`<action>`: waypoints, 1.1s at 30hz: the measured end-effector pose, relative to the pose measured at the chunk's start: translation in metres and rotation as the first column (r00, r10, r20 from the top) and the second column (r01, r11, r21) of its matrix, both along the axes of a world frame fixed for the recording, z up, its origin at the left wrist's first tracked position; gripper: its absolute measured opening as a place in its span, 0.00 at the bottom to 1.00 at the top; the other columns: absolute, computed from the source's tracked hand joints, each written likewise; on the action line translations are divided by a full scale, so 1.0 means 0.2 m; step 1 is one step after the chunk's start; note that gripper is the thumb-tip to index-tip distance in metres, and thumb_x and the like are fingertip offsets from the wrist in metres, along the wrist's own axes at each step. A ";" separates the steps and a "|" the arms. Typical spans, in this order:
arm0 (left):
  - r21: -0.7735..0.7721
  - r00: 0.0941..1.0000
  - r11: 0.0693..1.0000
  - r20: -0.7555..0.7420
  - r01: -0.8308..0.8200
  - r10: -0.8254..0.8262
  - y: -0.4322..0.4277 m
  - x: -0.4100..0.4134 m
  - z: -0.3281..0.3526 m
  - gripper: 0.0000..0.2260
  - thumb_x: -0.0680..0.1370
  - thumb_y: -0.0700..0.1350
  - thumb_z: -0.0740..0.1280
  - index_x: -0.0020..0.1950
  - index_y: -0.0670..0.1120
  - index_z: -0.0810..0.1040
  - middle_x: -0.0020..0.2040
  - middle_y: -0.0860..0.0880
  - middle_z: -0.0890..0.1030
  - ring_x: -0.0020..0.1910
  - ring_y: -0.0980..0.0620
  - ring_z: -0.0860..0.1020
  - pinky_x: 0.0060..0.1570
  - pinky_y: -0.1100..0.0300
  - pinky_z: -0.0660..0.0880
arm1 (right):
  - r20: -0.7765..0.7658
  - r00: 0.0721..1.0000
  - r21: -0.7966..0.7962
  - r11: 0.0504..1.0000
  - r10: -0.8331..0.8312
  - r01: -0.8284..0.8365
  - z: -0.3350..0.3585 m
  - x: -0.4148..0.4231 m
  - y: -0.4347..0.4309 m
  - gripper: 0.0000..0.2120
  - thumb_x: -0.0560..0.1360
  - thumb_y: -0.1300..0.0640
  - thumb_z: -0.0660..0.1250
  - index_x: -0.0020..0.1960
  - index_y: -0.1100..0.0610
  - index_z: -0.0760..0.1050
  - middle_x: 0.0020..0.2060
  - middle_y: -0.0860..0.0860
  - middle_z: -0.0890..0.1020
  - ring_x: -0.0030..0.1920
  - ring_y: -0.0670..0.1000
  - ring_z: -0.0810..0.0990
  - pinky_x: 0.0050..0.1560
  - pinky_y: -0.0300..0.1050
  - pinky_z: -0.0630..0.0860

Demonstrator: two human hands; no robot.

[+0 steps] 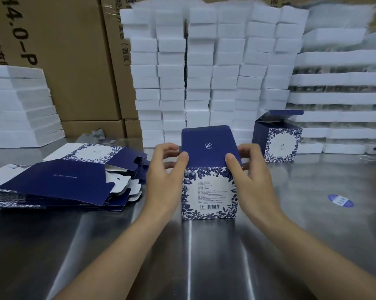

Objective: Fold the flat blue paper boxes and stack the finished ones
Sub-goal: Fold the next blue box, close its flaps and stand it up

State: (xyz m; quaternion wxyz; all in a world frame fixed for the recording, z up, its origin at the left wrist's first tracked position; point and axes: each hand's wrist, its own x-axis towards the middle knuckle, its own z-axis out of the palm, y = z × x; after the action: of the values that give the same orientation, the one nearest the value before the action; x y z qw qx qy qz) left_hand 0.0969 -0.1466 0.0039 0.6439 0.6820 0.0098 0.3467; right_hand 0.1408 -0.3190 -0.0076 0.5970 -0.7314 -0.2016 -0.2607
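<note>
A blue and white floral paper box [209, 192] stands upright on the steel table, its dark blue lid flap [207, 146] raised. My left hand [164, 169] grips the box's upper left edge, thumb on the flap's base. My right hand [250, 169] grips the upper right edge the same way. A pile of flat blue boxes [59, 180] lies fanned out to the left. One folded box [278, 138] with an open lid stands at the back right.
Tall stacks of white foam blocks [204, 72] fill the back behind the boxes, with more foam trays [338, 98] at the right and left. Brown cartons [74, 61] stand behind them. A round blue sticker [340, 200] lies on the steel table [204, 256].
</note>
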 end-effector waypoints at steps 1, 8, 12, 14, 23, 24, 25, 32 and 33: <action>-0.007 1.000 1.000 0.018 -0.001 0.001 0.00 0.00 0.00 0.08 0.83 0.47 0.70 0.59 0.57 0.77 0.59 0.53 0.81 0.54 0.56 0.82 0.53 0.55 0.79 | -0.006 1.000 0.042 0.999 0.006 -0.005 0.00 0.00 0.00 0.09 0.81 0.44 0.68 0.60 0.40 0.73 0.55 0.41 0.78 0.47 0.42 0.77 0.46 0.33 0.74; 0.550 0.930 0.774 0.342 -0.314 0.134 0.00 -0.04 -0.01 0.05 0.82 0.47 0.72 0.54 0.55 0.86 0.63 0.60 0.80 0.69 0.57 0.75 0.64 0.60 0.72 | 0.200 0.979 -0.071 0.996 -0.045 0.060 0.01 -0.02 0.01 0.07 0.83 0.55 0.68 0.53 0.45 0.83 0.63 0.41 0.75 0.66 0.39 0.74 0.64 0.31 0.68; 0.685 0.934 0.668 0.354 -0.292 0.045 -0.03 -0.04 -0.03 0.09 0.79 0.52 0.74 0.58 0.53 0.86 0.60 0.60 0.84 0.65 0.58 0.79 0.62 0.49 0.74 | 0.308 0.950 -0.162 0.981 -0.050 0.104 0.02 -0.01 -0.01 0.06 0.82 0.52 0.67 0.53 0.50 0.83 0.54 0.38 0.82 0.62 0.39 0.77 0.62 0.34 0.71; 0.680 0.940 0.676 0.338 -0.283 0.054 -0.03 -0.04 -0.04 0.08 0.79 0.53 0.75 0.57 0.55 0.86 0.57 0.61 0.84 0.61 0.59 0.80 0.60 0.49 0.74 | 0.373 0.927 -0.223 0.966 -0.040 0.132 0.02 -0.01 -0.02 0.06 0.82 0.53 0.67 0.53 0.51 0.83 0.52 0.40 0.84 0.65 0.35 0.75 0.66 0.35 0.70; 0.627 0.969 0.758 0.247 -0.177 0.022 -0.02 -0.05 -0.02 0.07 0.78 0.54 0.75 0.55 0.57 0.87 0.53 0.63 0.85 0.58 0.57 0.81 0.61 0.44 0.75 | 0.334 0.932 -0.296 0.955 0.139 -0.036 0.01 0.00 -0.06 0.06 0.81 0.56 0.68 0.57 0.51 0.82 0.53 0.40 0.84 0.60 0.46 0.83 0.60 0.45 0.77; 0.623 0.969 0.762 0.244 -0.175 0.023 -0.02 -0.05 -0.02 0.07 0.78 0.53 0.75 0.55 0.56 0.87 0.53 0.62 0.85 0.58 0.57 0.82 0.60 0.44 0.75 | 0.334 0.932 -0.304 0.952 0.141 -0.034 0.01 0.00 -0.07 0.07 0.81 0.56 0.69 0.57 0.51 0.81 0.53 0.41 0.84 0.60 0.46 0.83 0.60 0.45 0.78; 0.615 0.970 0.770 0.242 -0.171 0.023 -0.02 -0.05 -0.02 0.07 0.78 0.52 0.75 0.55 0.55 0.87 0.53 0.62 0.86 0.59 0.56 0.82 0.60 0.44 0.76 | 0.336 0.931 -0.312 0.950 0.141 -0.032 0.00 0.00 -0.07 0.07 0.81 0.55 0.69 0.58 0.52 0.81 0.54 0.41 0.84 0.60 0.46 0.83 0.61 0.45 0.78; 0.549 0.973 0.825 0.230 -0.134 0.005 -0.01 -0.03 -0.04 0.06 0.79 0.48 0.74 0.55 0.52 0.89 0.53 0.59 0.87 0.60 0.56 0.82 0.62 0.43 0.76 | 0.368 0.923 -0.327 0.945 0.110 0.018 0.00 0.02 -0.05 0.06 0.82 0.54 0.69 0.57 0.50 0.81 0.53 0.39 0.84 0.59 0.43 0.83 0.60 0.37 0.75; 0.541 0.975 0.833 0.222 -0.119 -0.005 -0.01 -0.03 -0.04 0.07 0.78 0.48 0.75 0.55 0.52 0.89 0.53 0.59 0.87 0.61 0.56 0.82 0.63 0.43 0.76 | 0.363 0.925 -0.323 0.946 0.115 0.010 0.00 0.02 -0.05 0.06 0.82 0.54 0.69 0.58 0.50 0.81 0.53 0.39 0.84 0.59 0.42 0.83 0.60 0.35 0.75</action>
State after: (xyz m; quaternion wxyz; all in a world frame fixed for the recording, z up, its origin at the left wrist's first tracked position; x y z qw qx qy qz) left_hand 0.0905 -0.1482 -0.0033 0.4069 0.7964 -0.1392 0.4253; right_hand 0.1446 -0.3300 -0.0071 0.4277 -0.7487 -0.3717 -0.3439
